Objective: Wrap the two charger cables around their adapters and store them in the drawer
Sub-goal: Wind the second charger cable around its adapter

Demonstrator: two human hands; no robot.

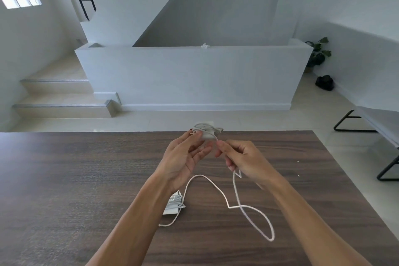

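Observation:
My left hand holds a white adapter up above the far part of the dark wooden table, with several turns of white cable wound around it. My right hand pinches that cable just below the adapter. The loose rest of the cable hangs from my right hand and lies in loops on the table. A second white adapter, with its cable wrapped around it and a short end sticking out, lies on the table under my left forearm. No drawer is in view.
Beyond the table's far edge is a pale tiled floor, a low white wall and steps at the left. A bench with black legs stands at the right, with a black bag and a plant behind it.

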